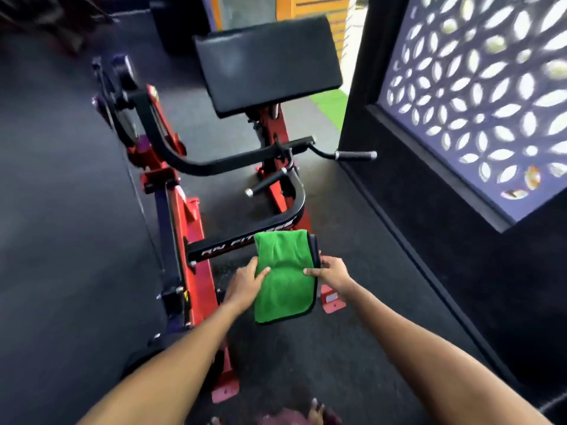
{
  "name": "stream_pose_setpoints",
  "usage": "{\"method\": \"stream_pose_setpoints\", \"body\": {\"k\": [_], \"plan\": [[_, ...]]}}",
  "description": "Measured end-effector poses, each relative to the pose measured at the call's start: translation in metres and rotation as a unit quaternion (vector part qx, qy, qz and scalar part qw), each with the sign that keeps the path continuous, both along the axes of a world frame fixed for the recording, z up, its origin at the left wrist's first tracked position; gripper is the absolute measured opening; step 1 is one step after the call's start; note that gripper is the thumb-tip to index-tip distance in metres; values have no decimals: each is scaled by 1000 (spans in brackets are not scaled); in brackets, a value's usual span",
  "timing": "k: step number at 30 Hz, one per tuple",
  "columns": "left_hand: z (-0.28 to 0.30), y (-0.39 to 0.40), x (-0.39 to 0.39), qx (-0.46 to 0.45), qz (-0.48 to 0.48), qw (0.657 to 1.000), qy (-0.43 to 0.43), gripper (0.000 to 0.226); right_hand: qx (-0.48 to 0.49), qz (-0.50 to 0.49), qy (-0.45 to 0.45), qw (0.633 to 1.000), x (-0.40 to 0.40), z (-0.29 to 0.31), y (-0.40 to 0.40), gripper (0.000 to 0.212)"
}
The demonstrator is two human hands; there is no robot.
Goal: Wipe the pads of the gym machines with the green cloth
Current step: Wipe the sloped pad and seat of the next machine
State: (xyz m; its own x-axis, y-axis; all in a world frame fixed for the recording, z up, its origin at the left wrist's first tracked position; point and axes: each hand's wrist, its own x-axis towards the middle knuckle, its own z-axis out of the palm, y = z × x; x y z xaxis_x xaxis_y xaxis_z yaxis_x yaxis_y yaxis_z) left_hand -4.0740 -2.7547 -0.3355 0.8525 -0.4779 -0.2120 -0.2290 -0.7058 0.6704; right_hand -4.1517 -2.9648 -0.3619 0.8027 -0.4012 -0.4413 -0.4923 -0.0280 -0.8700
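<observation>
A folded green cloth (283,277) with a dark edge hangs in the air between both my hands, low in the middle of the view. My left hand (245,285) grips its left edge, thumb on top. My right hand (333,273) pinches its right edge. Ahead stands a red and black curl machine (181,210). Its large black arm pad (270,62) tilts toward me, well beyond the cloth and untouched. The machine's seat is hidden behind the cloth and my hands.
Black curved lever arms with handle grips (356,155) jut out between me and the pad. A black wall with a patterned lattice screen (478,99) closes in the right side. Dark rubber floor (46,225) spreads to the left. My feet show at the bottom edge.
</observation>
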Motion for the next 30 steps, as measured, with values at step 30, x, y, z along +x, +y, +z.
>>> {"method": "stream_pose_setpoints", "body": {"k": [30], "plan": [[29, -467, 138, -90, -65, 993, -50, 38, -190, -159, 6, 969, 101, 66, -430, 31]]}}
